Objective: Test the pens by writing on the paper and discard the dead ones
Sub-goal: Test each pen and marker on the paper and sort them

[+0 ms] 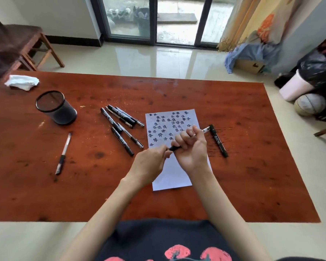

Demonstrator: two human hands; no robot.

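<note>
Both my hands gripped one black pen (175, 148) over the paper (172, 170): left hand (150, 163) pinching its end, right hand (191, 147) fisted around it.

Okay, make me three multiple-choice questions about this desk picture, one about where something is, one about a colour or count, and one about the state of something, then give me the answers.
1. Where does the mesh pen holder stand relative to the paper?
A. On top of it
B. To its left on the table
C. On the floor

2. What colour is the pen holder?
A. Black
B. White
C. Red

3. What is the state of the pen in hand?
A. Lying untouched on the table
B. Standing in the holder
C. Gripped by the right hand, with the left hand at its near end

Answers: 1 B, the holder sits far left of the sheet. 2 A, its mesh is black. 3 C, the right fist wraps the barrel while the left fingers pinch the black end.
</note>
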